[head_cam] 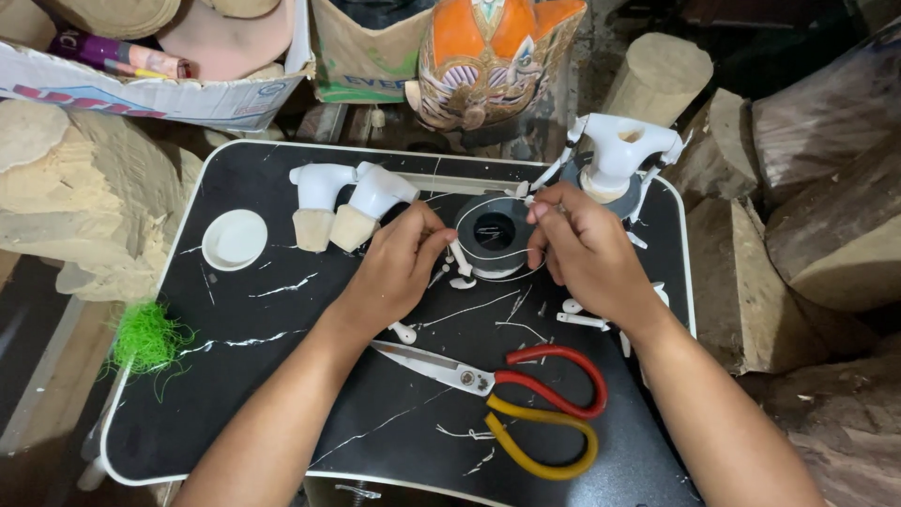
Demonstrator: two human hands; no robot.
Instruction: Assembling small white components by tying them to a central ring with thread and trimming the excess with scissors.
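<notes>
Both hands are working over a black tray table (282,413) with a white rim, its surface streaked with white marks and scattered with thin white scraps. The left hand (394,268) is hovering near the middle of the table with its fingers curled inward, the thumb and forefinger pinching a small white peg-like piece (459,257) that is hanging just beside a dark round roll (495,233) with a hollow centre. The right hand (582,249) is sitting on the other side of that roll, its fingers bent and closing on something thin at the roll's upper edge, though what exactly is too small to tell. The roll is lying flat on the table between the two hands, touching or nearly touching both. Near the person's side of the table, red-and-yellow-handled scissors (507,394) are lying with blades pointing left, untouched. Two white carved figures (352,202) on pale wooden bases are standing at the far left of the table, with a round white lid (235,238) just beside them. A larger white carved piece (619,150) is standing at the far right corner. Beyond the table an orange painted mask (488,56) is leaning, and rough wood logs (817,188) are crowding the right side
</notes>
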